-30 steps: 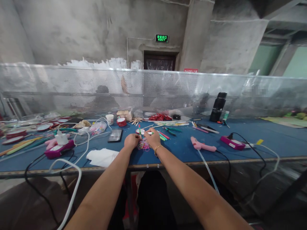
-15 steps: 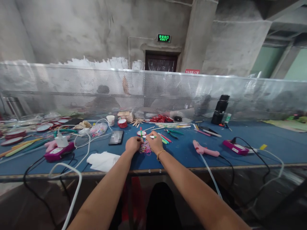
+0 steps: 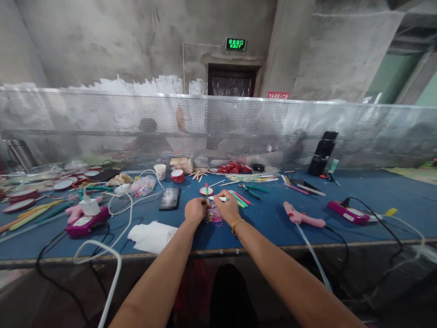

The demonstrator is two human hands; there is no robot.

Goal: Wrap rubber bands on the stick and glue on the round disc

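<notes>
My left hand is closed on a narrow stick with red and green bands, held upright. Close beside it, my right hand pinches a white marker with a green end, lying almost level and pointing toward the stick. Whether its tip touches the stick I cannot tell. Beneath both hands is a tangle of small coloured rubber bands. A white disc with a red rim lies just behind the stick. Several coloured markers rest right of my right hand.
Pliers lie behind the markers. A pink glue gun is at the right, near a purple power strip. To the left are a phone, white tissue and looping white cable. A perforated metal screen runs behind.
The whole view has shifted slightly, so the table's things sit a little differently in it. Both hands keep their grips on the stick and marker, with little visible movement.
</notes>
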